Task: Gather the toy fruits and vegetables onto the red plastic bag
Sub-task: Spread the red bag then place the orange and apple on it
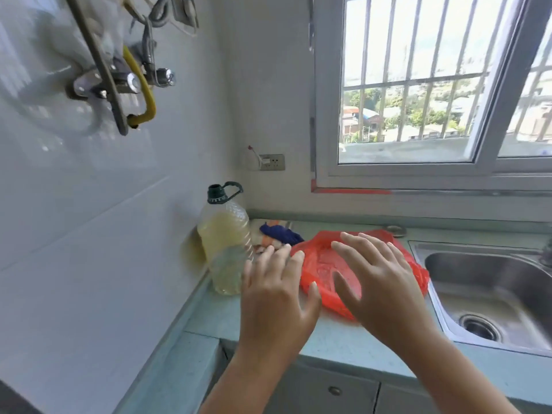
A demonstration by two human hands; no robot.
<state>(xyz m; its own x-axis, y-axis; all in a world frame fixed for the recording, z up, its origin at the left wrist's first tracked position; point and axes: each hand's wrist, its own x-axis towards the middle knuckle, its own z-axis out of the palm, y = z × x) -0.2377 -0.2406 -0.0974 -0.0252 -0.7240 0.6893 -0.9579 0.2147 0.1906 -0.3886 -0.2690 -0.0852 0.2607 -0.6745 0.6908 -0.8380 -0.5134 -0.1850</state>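
A red plastic bag (321, 265) lies spread on the pale green counter (337, 336), between a bottle and the sink. My left hand (276, 297) hovers flat over the bag's left edge, fingers apart, holding nothing. My right hand (378, 279) is spread above the bag's middle and right part, fingers apart and empty. Behind the bag, near the wall, lies a small pile with a dark blue piece (279, 233) and orange and white bits (264, 242); I cannot make out what these are. My hands hide much of the bag.
A large plastic bottle (224, 231) of yellowish liquid with a dark cap stands at the counter's left, by the tiled wall. A steel sink (490, 294) lies to the right of the bag. A barred window (418, 85) is above, a wall socket (271, 162) in the corner.
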